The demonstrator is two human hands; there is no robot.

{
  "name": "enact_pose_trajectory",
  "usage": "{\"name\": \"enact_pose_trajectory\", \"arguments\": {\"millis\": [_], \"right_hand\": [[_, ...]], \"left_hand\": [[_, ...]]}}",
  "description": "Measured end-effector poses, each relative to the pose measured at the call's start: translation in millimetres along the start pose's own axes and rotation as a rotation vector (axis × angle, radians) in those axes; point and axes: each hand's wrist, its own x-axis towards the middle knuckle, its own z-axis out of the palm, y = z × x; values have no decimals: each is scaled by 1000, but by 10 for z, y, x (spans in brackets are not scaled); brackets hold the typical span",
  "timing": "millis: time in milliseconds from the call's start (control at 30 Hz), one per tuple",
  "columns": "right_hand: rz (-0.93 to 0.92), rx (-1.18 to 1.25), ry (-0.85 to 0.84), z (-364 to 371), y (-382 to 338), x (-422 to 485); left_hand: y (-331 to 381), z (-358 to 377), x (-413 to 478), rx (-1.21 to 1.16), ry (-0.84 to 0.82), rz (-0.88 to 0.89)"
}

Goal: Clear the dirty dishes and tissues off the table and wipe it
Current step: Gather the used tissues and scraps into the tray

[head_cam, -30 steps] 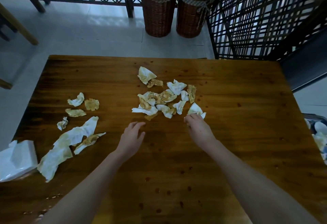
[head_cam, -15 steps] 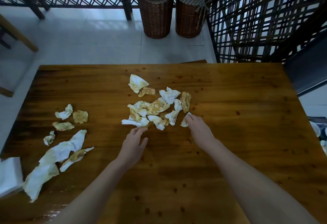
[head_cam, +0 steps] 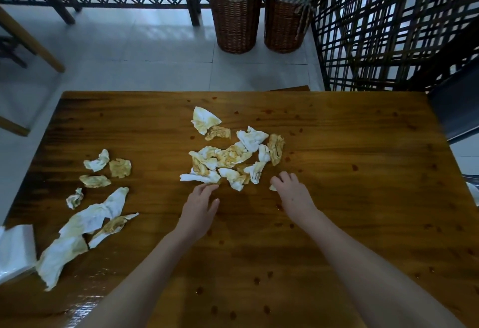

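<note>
Stained tissue pile [head_cam: 233, 156] on table [head_cam: 363, 198]: left hand [head_cam: 199, 207], fingers straight, touching its near edge; right hand [head_cam: 293, 192], fingers curled on tissue scrap [head_cam: 272, 187], just beside it.

Your glossy brown wooden table [head_cam: 363, 185] carries a heap of crumpled, sauce-stained white paper tissues [head_cam: 233, 156] at its middle, a looser scatter [head_cam: 98, 213] of the same toward its left, and reddish-brown sauce drops [head_cam: 256, 280] nearer you.
</note>
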Motion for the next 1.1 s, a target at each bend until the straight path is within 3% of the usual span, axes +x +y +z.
{"name": "enact_pose_trajectory", "arguments": {"millis": [233,333,533,767,1100], "right_hand": [[70,177,127,-126,91,-249],[81,240,144,-137,108,-352],[53,320,197,-83,149,-533],[139,347,214,-3,240,-724],[223,386,221,70,395,-1030]], "left_hand": [[276,47,181,69,109,168],[381,102,299,155,62,240],[527,264,553,281,-124,167],[709,489,709,350,-149,137],[691,531,680,210,67,167]]}}
